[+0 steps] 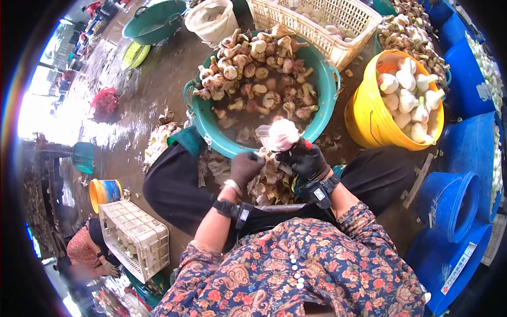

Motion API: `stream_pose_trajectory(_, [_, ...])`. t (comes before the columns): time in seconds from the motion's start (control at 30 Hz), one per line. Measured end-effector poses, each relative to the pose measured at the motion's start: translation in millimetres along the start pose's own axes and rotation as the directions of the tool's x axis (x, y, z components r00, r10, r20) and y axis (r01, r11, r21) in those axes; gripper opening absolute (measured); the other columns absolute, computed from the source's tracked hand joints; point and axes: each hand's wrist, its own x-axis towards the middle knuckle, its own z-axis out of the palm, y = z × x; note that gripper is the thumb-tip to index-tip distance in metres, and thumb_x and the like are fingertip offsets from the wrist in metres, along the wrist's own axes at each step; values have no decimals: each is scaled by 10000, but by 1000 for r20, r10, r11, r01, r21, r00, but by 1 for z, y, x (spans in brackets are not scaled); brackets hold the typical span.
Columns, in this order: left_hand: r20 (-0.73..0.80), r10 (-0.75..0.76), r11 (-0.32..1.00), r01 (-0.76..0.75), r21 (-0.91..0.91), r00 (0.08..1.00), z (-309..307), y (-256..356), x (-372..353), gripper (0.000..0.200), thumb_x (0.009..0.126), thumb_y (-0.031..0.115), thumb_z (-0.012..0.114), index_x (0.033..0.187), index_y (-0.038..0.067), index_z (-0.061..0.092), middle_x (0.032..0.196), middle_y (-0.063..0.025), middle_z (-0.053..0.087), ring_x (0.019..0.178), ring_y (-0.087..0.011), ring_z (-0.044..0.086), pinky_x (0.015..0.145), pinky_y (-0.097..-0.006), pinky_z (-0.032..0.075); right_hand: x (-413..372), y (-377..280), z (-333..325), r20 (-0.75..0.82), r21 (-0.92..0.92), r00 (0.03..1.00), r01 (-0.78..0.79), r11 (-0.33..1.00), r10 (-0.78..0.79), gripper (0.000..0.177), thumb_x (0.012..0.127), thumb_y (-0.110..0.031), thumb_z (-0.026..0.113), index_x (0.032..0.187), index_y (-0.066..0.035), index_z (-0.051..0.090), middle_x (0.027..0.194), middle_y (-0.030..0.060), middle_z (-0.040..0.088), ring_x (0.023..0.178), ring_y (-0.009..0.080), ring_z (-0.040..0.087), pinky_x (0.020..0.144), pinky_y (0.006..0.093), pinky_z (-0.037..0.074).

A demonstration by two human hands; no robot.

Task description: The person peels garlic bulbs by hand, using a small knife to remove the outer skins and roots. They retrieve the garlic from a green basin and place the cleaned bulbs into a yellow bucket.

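Observation:
A pale garlic bulb (282, 134) with loose papery skin is held over the near rim of a green tub (199, 119). My right hand (306, 162), in a dark glove, is closed around its lower end; a small red piece shows at the fingers. My left hand (246, 170), also gloved, is closed with its fingertips pinched at the garlic skin (262, 152) hanging below the bulb. Unpeeled garlic bulbs (240, 61) are heaped at the tub's far side, others sit in its murky water. Peeled skins (270, 185) lie between my legs.
At right stands a yellow bucket (359, 119) of white garlic bulbs, with blue tubs (443, 201) beyond. A cream crate (343, 50) and a white bucket (211, 24) stand behind the tub. Another crate (140, 243) is at lower left, near another person's hand (110, 269).

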Motion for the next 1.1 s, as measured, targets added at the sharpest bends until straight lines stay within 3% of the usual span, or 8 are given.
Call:
stream_pose_trajectory(0.1, [158, -56, 976, 21, 218, 986, -15, -15, -16, 292, 759, 299, 684, 788, 9, 661, 692, -117, 648, 703, -174, 630, 673, -303, 499, 4, 31, 3, 35, 549, 998, -70, 833, 61, 434, 927, -248, 495, 1307, -52, 422, 1284, 121, 489, 1142, 259, 514, 961, 397, 433])
stream_pose_trajectory(0.2, [-124, 137, 909, -175, -380, 983, -8, 21, -9, 380, 743, 217, 745, 1025, -4, 617, 882, -95, 645, 824, -145, 611, 722, -280, 504, 7, 42, -19, 26, 808, 939, -222, 545, 344, 411, 937, -318, 443, 1276, -85, 457, 1163, 99, 576, 997, 222, 598, 787, 370, 507])
stream_pose_trajectory(0.5, [-127, 246, 740, -271, -616, 961, -2, 41, -8, 433, 776, 48, 716, 1169, -21, 548, 993, -31, 633, 898, -94, 572, 796, -248, 499, 7, 16, -3, -111, 441, 818, -469, 765, 565, 370, 909, -436, 507, 1119, -135, 554, 821, -33, 550, 582, 62, 446, 483, 204, 334])
stream_pose_trajectory(0.63, [-317, 588, 792, -610, 35, 744, -16, 50, -18, 262, 766, 28, 682, 1022, 18, 628, 854, -97, 660, 772, -201, 618, 686, -297, 488, 13, 31, -6, -42, 362, 894, -402, 841, 446, 320, 902, -370, 537, 1062, -95, 566, 772, -10, 549, 556, 69, 459, 457, 182, 326])
stream_pose_trajectory(0.7, [-301, 612, 779, -624, 67, 732, -15, 53, -21, 172, 765, 13, 647, 934, 43, 637, 803, -137, 621, 745, -299, 598, 660, -338, 470, 15, 30, -12, 93, 652, 861, -433, 623, 501, 354, 890, -369, 536, 1060, -61, 571, 781, 36, 603, 560, 124, 543, 479, 226, 426])
stream_pose_trajectory(0.83, [174, 603, 768, -626, 136, 778, -5, 38, -38, 80, 811, 136, 623, 846, 65, 640, 796, -161, 614, 776, -361, 587, 675, -387, 474, 12, 23, -17, -140, 769, 731, -345, 538, 668, 430, 862, -442, 511, 1013, -50, 604, 820, 124, 647, 660, 259, 615, 626, 386, 510])
stream_pose_trajectory(0.93, [597, 158, 753, -487, 442, 786, -25, 33, -43, 351, 775, 389, 685, 871, 53, 657, 765, -161, 628, 746, -357, 605, 662, -392, 488, 8, 28, -30, -9, 772, 746, -418, 479, 666, 455, 856, -462, 507, 1022, -51, 610, 839, 136, 652, 697, 277, 633, 648, 404, 518])
stream_pose_trajectory(1.1, [-49, 548, 820, -524, 231, 835, -38, 52, -9, 443, 653, 330, 803, 916, 15, 634, 809, -129, 627, 738, -217, 620, 671, -320, 487, 14, 33, -9, -154, 746, 688, -390, 540, 709, 493, 859, -511, 488, 873, -26, 576, 791, 124, 613, 660, 243, 591, 592, 365, 497])
